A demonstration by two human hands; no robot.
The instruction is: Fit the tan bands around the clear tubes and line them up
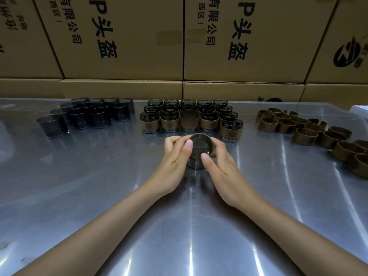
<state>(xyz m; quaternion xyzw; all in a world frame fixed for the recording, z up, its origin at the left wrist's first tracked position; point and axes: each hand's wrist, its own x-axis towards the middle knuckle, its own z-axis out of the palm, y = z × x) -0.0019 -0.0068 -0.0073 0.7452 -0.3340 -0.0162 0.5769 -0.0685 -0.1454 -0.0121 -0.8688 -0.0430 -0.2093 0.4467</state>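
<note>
Bare tubes [87,114] left, banded tubes [190,116] centre, bands [310,130] right.

The bare tubes [87,114] are smoky dark grey, see-through; the banded tubes [189,118] wear tan wraps, some stamped with a darker round mark; loose bands [304,136] are tan-brown; the table [99,186] gleams silver-grey; the cartons [123,40] are brown with black print

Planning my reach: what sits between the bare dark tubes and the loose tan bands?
Head view: the banded tubes in rows; nearer, both hands hold one tube.
</note>
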